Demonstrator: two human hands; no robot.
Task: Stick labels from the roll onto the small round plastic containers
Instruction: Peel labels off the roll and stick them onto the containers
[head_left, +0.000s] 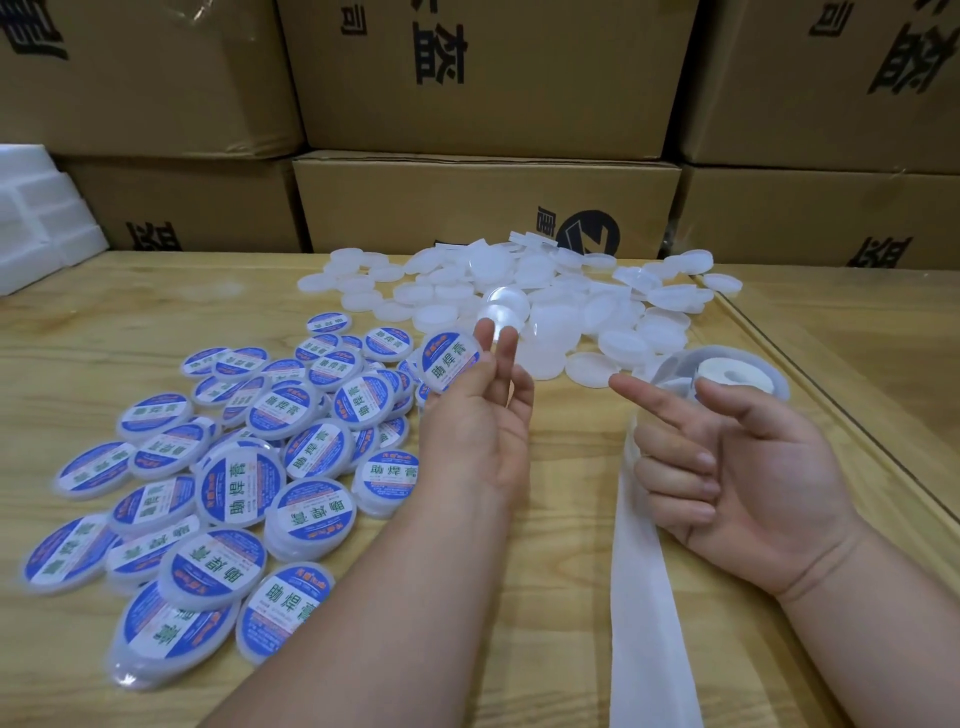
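Left hand (475, 415) is raised over the worktop (561, 519) with the palm turned to the right, and its fingers are almost straight. One labelled container (448, 360) lies against its fingertips, tilted, with the blue and white label facing the camera; I cannot tell if the thumb pinches it from behind. Right hand (727, 462) is near the label roll (722, 375), palm up. Its index finger points to the left, the thumb is lifted, and the other three fingers are curled into the palm; they hold nothing that I can see. The roll sits on the worktop just behind this hand, and a white backing strip (641, 597) runs from it toward the camera, passing under the curled fingers. On the left side lies a pile of labelled containers (223, 467), overlapping each other. Further back is a heap of plain white containers (545, 301) without labels. Brown cardboard boxes (483, 202) are stacked behind the worktop, and white foam pieces (36, 218) are at far left.
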